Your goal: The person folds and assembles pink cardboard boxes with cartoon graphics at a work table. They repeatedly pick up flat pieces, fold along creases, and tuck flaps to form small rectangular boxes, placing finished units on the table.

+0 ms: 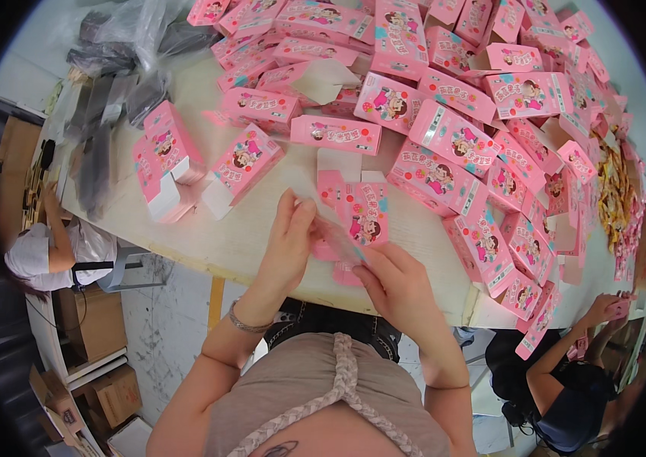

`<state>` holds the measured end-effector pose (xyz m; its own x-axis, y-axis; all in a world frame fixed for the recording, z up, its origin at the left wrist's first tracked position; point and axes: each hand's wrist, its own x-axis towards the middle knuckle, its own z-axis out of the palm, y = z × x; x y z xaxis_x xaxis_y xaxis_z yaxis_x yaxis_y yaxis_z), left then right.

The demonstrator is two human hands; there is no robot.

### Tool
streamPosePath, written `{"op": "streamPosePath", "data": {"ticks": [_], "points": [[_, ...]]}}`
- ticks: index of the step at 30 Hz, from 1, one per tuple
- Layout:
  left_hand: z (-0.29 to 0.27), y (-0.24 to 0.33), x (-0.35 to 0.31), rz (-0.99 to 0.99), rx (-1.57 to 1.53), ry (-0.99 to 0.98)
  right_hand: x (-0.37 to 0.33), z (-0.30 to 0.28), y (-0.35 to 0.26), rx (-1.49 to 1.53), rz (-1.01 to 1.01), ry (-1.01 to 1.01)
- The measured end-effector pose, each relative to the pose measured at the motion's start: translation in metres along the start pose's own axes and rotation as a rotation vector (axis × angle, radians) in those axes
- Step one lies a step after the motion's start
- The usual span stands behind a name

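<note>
Stretched between my two hands, near the table's front edge, is a thin, see-through plastic piece; its exact kind is hard to make out. My left hand is closed, pinching its upper left end. At the lower right end, my right hand grips it between thumb and fingers. Just beyond and partly beneath it, a pink printed carton lies on the table with white flaps at its far end. To the left are two pink cartons, one standing and one lying, both with white flaps open.
A large heap of pink cartons covers the table's back and right. Dark plastic-wrapped bundles lie at the far left. Gold packets sit at the far right. One person sits left, another works at lower right. Cardboard boxes stand on shelves.
</note>
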<state>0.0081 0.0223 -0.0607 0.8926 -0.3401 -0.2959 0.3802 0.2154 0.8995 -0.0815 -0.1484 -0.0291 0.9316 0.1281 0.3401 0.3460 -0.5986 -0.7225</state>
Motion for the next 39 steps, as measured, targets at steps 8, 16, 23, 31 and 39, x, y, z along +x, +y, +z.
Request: {"op": "streamPosePath", "data": {"ticks": [8, 16, 23, 31, 39], "points": [[0.008, 0.040, -0.015, 0.071, 0.255, -0.229, 0.028, 0.001, -0.018, 0.187, 0.191, 0.135], [0.020, 0.020, -0.037, 0.360, 0.444, -0.229, 0.021, 0.012, 0.006, 0.268, -0.062, 0.347], [0.015, 0.029, -0.039, 0.289, 0.474, -0.307, 0.020, 0.005, 0.010, 0.513, 0.117, 0.242], [0.020, 0.031, -0.037, 0.388, 0.540, -0.325, 0.035, -0.006, 0.005, 1.018, 0.243, 0.283], [0.027, 0.029, -0.038, 0.563, 0.377, -0.252, 0.028, -0.028, -0.005, 0.787, 0.264, 0.129]]}}
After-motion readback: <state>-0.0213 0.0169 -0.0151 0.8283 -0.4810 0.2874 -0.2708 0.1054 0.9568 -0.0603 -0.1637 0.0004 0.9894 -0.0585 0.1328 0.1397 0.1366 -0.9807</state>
